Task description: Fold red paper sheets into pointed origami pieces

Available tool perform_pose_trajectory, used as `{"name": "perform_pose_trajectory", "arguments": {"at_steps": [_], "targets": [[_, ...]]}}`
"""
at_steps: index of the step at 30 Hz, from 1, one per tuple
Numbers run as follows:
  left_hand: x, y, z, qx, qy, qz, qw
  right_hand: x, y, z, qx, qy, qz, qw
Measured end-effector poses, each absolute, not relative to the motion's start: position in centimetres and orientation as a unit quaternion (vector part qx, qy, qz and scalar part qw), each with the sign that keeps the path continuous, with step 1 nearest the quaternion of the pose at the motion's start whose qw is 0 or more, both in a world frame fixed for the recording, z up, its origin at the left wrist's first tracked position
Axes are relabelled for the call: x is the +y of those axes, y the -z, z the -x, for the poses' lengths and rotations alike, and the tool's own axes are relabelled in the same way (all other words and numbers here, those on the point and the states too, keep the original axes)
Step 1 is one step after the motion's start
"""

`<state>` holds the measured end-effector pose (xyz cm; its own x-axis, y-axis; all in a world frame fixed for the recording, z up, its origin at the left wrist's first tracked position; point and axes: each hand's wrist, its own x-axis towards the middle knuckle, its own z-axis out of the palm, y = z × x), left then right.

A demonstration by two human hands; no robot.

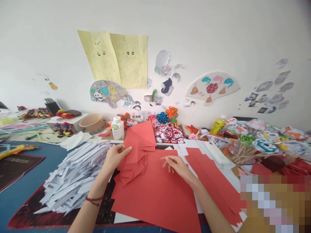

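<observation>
At a craft-strewn table against a white wall, a person's left hand (pixel 118 156) pinches the left edge of an upright rectangular sheet of red paper (pixel 142 134) between thumb and fingers, a grip that seems meant to steady the sheet without covering it. The sheet rises above a loose heap of small cut red paper pieces (pixel 133 173), beside the broad red paper sheet (pixel 157 197) that lies flat between the forearms. The right hand (pixel 177 165), fingers loosely curled and pinching nothing visible, is over the broad sheet; whether it touches is unclear. Folded white paper strips (pixel 75 176) are heaped to the left, and long red paper strips (pixel 211 181) lie to the right, probably to keep the lots apart yet within reach. A white plastic bottle (pixel 118 128) stands upright behind, likely out of the way.
</observation>
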<state>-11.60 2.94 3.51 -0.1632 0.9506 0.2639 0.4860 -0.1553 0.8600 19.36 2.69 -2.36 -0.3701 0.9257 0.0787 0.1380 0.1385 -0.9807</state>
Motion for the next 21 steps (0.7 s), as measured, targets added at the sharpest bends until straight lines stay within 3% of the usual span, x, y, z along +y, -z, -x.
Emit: {"name": "perform_pose_trajectory", "arguments": {"at_steps": [5, 11, 18, 21], "targets": [[2.1, -2.4, 12.2, 0.662, -0.261, -0.696, 0.091, 2.8, 3.2, -18.7, -0.651, -0.513, 0.421, 0.368], [2.5, -1.3, 9.8, 0.703, -0.183, -0.687, 0.005, 3.0, 3.5, -18.8, -0.647, -0.513, 0.441, 0.353], [2.2, -2.3, 7.0, 0.689, -0.202, -0.693, -0.065, 3.4, 3.8, -18.7, -0.611, -0.526, 0.452, 0.381], [2.3, -3.2, 4.8, 0.629, -0.292, -0.720, 0.028, 3.4, 2.7, -18.0, -0.580, -0.528, 0.451, 0.427]]}}
